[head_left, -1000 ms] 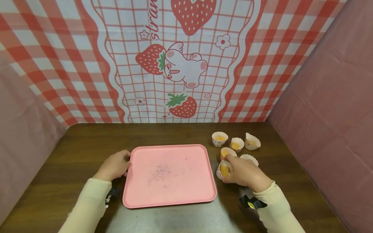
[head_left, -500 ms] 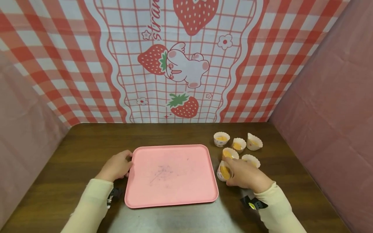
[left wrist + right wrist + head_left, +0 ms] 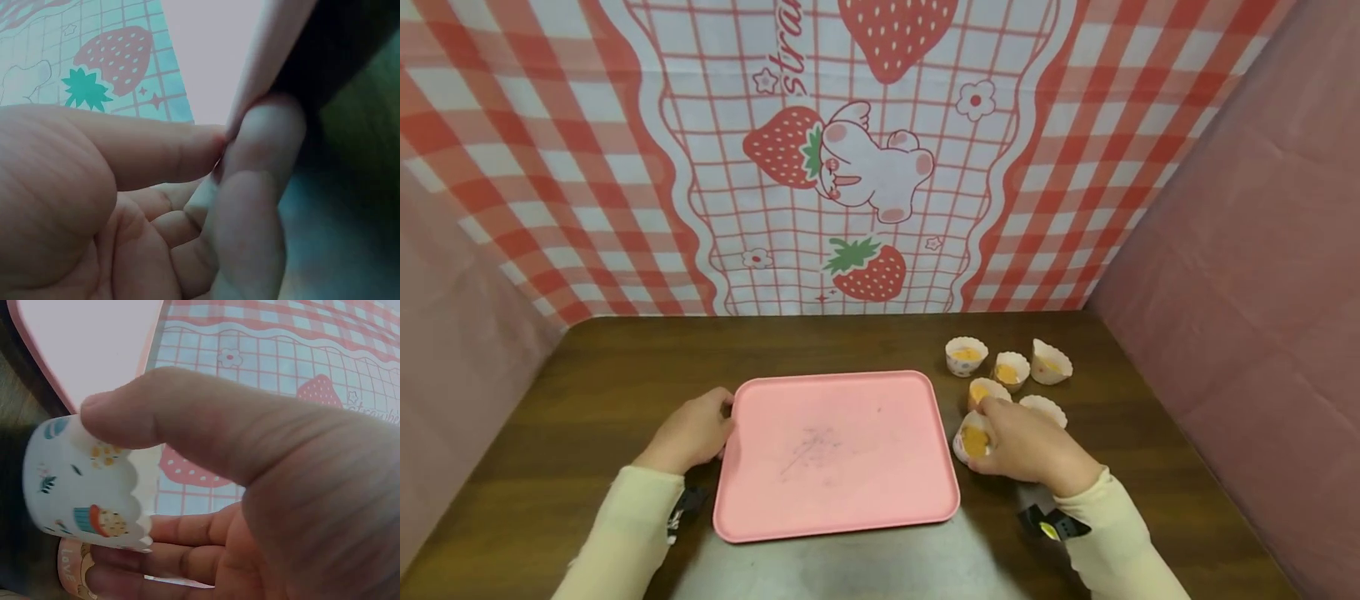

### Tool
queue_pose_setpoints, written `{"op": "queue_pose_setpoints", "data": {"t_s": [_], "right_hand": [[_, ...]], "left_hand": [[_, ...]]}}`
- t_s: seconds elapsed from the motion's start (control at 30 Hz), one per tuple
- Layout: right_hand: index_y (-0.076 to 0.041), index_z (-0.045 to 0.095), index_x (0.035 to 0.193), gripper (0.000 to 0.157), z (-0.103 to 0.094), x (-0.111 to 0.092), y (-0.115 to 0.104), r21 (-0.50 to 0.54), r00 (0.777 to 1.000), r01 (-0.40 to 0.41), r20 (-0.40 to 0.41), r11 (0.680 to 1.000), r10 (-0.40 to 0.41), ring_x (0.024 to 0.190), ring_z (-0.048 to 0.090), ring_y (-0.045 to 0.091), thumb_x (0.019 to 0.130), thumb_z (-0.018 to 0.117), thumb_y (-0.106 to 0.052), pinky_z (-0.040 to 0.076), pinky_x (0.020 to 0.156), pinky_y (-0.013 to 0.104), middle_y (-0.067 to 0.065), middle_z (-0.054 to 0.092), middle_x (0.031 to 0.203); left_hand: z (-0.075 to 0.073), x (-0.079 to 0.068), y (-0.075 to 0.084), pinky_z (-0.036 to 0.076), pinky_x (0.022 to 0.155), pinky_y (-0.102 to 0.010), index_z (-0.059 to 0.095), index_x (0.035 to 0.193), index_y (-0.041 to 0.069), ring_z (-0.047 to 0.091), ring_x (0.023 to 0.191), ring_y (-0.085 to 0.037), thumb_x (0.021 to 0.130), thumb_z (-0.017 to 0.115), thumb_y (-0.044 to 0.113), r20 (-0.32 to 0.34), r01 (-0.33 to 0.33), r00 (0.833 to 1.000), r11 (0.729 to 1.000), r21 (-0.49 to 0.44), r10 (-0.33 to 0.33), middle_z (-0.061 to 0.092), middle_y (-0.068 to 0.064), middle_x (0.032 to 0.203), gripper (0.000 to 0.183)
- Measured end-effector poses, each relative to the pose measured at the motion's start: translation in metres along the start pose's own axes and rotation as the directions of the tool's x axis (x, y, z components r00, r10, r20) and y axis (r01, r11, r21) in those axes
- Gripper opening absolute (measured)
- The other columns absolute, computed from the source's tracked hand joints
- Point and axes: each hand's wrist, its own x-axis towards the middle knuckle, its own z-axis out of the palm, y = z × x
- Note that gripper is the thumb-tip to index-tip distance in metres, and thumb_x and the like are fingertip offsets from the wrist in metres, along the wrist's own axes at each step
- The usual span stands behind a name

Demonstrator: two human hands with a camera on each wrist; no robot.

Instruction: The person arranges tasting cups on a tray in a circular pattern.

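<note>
- Cup (image 3: pixel 75 487) sits just off the tray (image 3: pixel 880 492), beside its right edge, pinched in the right hand (image 3: pixel 1032 446).
- Right hand is part open, about the cup's own width: thumb outside the wall near the scalloped rim, fingers round the other side. Fingertips partly hidden by the cup, so I can't call their contact.
- I can't tell whether the cup's base is off the table (image 3: pixel 512 467).
- Left hand (image 3: pixel 691 432) pinches the tray's left edge, thumb above, fingers curled below. Can't tell if that edge is raised.
- Wall looks like thin paper, so I'd expect it to fold easily. Pinch just firm enough to stop slip. I'd set the thumb lower on the wall; rim is likely the floppiest part.
- Yellow filling (image 3: pixel 976 442) inside: hold the mouth level, no wrist roll. I'd treat it as able to tip out.
- Tight spot: one neighbour cup (image 3: pixel 996 389) is right behind the held one, and a white cup (image 3: pixel 1047 406) is by my knuckles. Any lift should go straight up before sideways, or I clip them.
- Three farther cups (image 3: pixel 964 367) stand past those, lower risk.
- Left hand should steady the tray without prying; a tilted tray next to the cup is bad news.
</note>
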Motion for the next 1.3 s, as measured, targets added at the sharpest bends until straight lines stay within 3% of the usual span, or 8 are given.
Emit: {"op": "queue_pose_setpoints", "data": {"t_s": [0.17, 0.33, 0.5, 0.73, 0.9, 1.07, 1.3], "right_hand": [[-0.007, 0.056, 0.114, 0.057, 0.0019, 0.0022, -0.0015, 0.025, 0.998, 0.012, -0.056, 1.0, -0.011, 0.065, 0.055, 0.012, 0.075, 0.087, -0.034, 0.049, 0.059, 0.036, 0.0, 0.06, 0.087], [-0.004, 0.053, 0.124, 0.066, 0.0032, 0.0016, 0.0002, 0.057, 0.993, 0.048, -0.114, 0.997, -0.041, 0.074, 0.065, 0.014, 0.074, 0.089, -0.027, 0.054, 0.065, 0.037, 0.009, 0.069, 0.105], [-0.001, 0.051, 0.131, 0.071, 0.004, 0.0019, 0.0019, 0.082, 0.987, 0.071, -0.147, 0.994, -0.058, 0.083, 0.07, 0.02, 0.075, 0.09, -0.021, 0.055, 0.069, 0.036, 0.015, 0.066, 0.123], [0.0, 0.051, 0.135, 0.074, 0.0043, 0.0059, 0.0031, 0.06, 0.988, 0.059, -0.146, 0.996, -0.05, 0.088, 0.069, 0.022, 0.075, 0.089, -0.024, 0.056, 0.073, 0.041, 0.013, 0.069, 0.117], [-0.001, 0.051, 0.135, 0.073, 0.0068, 0.0058, 0.0054, 0.056, 0.991, 0.044, -0.128, 0.997, -0.037, 0.088, 0.07, 0.022, 0.077, 0.089, -0.023, 0.056, 0.073, 0.041, 0.014, 0.066, 0.122], [-0.005, 0.052, 0.135, 0.073, 0.0059, 0.0078, 0.0059, 0.043, 0.99, 0.066, -0.13, 0.997, -0.06, 0.087, 0.069, 0.021, 0.075, 0.09, -0.022, 0.055, 0.072, 0.042, 0.011, 0.066, 0.118], [-0.004, 0.058, 0.14, 0.072, 0.007, 0.0074, 0.0074, -0.007, 0.994, 0.09, -0.057, 0.996, -0.09, 0.09, 0.067, 0.019, 0.077, 0.088, -0.022, 0.053, 0.069, 0.037, 0.014, 0.066, 0.129]], "left_hand": [[-0.0038, -0.0014, -0.002, 0.049, 0.073, -0.042, 0.055, 0.132, -0.005, 0.062, 0.065, -0.016, 0.103, 0.055, 0.02, 0.02, -0.019, 1.0, 0.999, 0.038, 0.018, 0.065, -0.003, 0.076, 0.038], [-0.0064, 0.0039, 0.0023, 0.05, 0.074, -0.043, 0.056, 0.128, -0.005, 0.062, 0.072, -0.019, 0.102, 0.055, 0.018, 0.025, -0.048, 0.999, 0.997, 0.059, 0.047, 0.066, -0.005, 0.083, 0.036], [-0.0095, 0.0081, 0.0065, 0.048, 0.072, -0.043, 0.06, 0.123, -0.003, 0.062, 0.078, -0.024, 0.099, 0.055, 0.019, 0.005, -0.042, 0.999, 0.995, 0.085, 0.042, 0.067, -0.008, 0.089, 0.033], [-0.0086, 0.005, 0.0034, 0.046, 0.064, -0.037, 0.058, 0.118, -0.003, 0.059, 0.069, -0.022, 0.098, 0.054, 0.016, 0.033, -0.007, 0.999, 0.999, 0.033, 0.005, 0.064, -0.007, 0.081, 0.028], [-0.0031, 0.0026, 0.0018, 0.046, 0.058, -0.035, 0.057, 0.118, -0.002, 0.057, 0.06, -0.02, 0.1, 0.054, 0.017, 0.055, 0.01, 0.998, 1.0, -0.024, -0.009, 0.061, -0.006, 0.074, 0.026], [-0.0022, 0.004, 0.0014, 0.046, 0.057, -0.035, 0.057, 0.117, -0.001, 0.057, 0.058, -0.02, 0.101, 0.053, 0.017, 0.036, 0.003, 0.999, 1.0, -0.031, -0.002, 0.061, -0.006, 0.073, 0.025], [-0.0018, 0.0017, 0.0039, 0.048, 0.059, -0.035, 0.056, 0.12, -0.002, 0.057, 0.061, -0.02, 0.102, 0.054, 0.018, 0.036, 0.011, 0.999, 1.0, -0.017, -0.01, 0.06, -0.005, 0.075, 0.027]]}}
